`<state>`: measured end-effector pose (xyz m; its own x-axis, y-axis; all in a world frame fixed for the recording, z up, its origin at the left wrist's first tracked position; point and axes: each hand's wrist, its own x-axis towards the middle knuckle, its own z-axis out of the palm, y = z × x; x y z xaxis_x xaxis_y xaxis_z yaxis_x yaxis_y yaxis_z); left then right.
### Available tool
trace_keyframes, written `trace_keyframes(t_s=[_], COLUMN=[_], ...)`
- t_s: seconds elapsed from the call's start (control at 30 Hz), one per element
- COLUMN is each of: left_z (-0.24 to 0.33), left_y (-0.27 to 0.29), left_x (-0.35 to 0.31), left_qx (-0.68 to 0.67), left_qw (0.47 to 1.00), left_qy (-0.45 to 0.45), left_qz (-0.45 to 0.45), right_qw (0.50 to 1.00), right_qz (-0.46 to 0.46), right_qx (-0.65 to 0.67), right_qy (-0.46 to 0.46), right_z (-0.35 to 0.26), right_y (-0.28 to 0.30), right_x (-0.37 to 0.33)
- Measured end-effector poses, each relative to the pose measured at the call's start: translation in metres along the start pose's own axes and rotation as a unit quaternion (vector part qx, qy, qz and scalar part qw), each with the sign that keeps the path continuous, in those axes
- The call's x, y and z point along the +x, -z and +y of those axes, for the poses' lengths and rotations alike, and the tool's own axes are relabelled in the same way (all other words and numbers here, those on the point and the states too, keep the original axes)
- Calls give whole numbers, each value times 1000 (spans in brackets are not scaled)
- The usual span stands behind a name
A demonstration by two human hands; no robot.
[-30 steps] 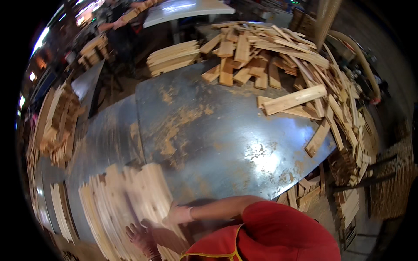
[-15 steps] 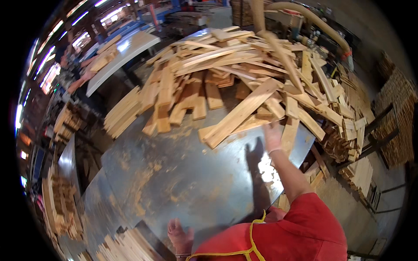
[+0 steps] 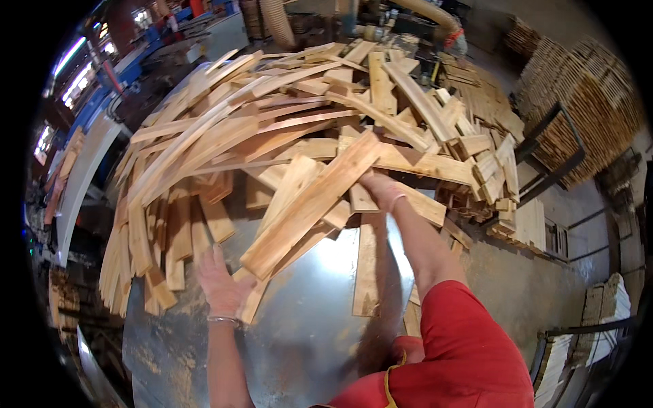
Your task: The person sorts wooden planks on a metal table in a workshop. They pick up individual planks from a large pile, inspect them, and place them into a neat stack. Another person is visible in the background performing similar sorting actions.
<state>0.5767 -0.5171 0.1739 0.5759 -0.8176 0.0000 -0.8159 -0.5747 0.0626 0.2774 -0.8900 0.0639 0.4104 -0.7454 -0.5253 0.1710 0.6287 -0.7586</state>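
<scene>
A big heap of pale wooden slats [image 3: 272, 129] covers the far half of a scuffed sheet-metal table [image 3: 306, 326]. One long thick board [image 3: 309, 204] lies slanting on top, from upper right down to lower left. My right hand [image 3: 381, 190] grips that board's upper end among the slats. Near its lower end, my left hand [image 3: 219, 282] reaches in with fingers spread, touching the short slats there. A red sleeve covers my right upper arm.
More slats spill off the table's right edge onto the floor [image 3: 503, 204]. Stacked slat bundles in a metal rack [image 3: 578, 122] stand at the right. Another stack [image 3: 598, 319] sits lower right. Machinery and a duct hose [image 3: 422, 10] lie beyond the heap.
My view has swung from the bare table toward the heap. My right hand has reached in and taken the long board; my left hand has left the stack at lower left and come up.
</scene>
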Motion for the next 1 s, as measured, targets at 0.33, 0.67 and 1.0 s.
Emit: trace_keyframes(t_s=[0.33,0.67,1.0], left_z=[-51,-116,-129], left_y=[-163,-133,-47], left_x=[-158,-555,-776], left_qx=[-436,-531,23], left_qw=[893,786,811], left_qy=[18,297,579], left_qz=[-113,107,80], right_qw=[953,882,672], right_qz=[-276,-342,-499], right_qx=[-3,-155,-392], right_qy=[-124,-285,-383], right_z=[174,343,445], right_y=[-116,-132,-111], right_x=[-244,-451,-493])
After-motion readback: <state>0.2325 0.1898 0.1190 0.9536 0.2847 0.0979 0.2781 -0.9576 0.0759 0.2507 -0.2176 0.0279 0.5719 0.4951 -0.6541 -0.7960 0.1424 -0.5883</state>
